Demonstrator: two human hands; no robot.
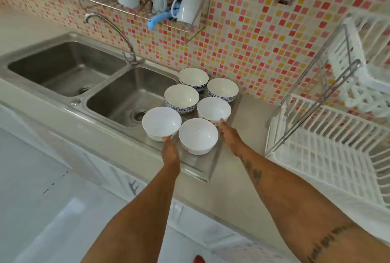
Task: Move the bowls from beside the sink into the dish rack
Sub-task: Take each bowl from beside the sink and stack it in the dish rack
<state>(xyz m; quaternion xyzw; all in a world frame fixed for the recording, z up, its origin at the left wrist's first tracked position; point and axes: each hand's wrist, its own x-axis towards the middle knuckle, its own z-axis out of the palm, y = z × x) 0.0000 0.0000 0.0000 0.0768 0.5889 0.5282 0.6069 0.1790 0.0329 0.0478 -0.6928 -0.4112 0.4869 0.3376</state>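
Observation:
Several white bowls stand in two rows on the steel drainboard right of the sink. My left hand grips the near rim of the front-left bowl. My right hand holds the near edge of the middle-right bowl. Between my hands sits another plain bowl. Three blue-patterned bowls stand behind. The white plastic dish rack stands on the counter to the right, with nothing in its lower tray.
A double steel sink with a curved tap lies to the left. A wire wall shelf above holds white mugs and a blue utensil. The rack's metal frame rises near the tiled wall.

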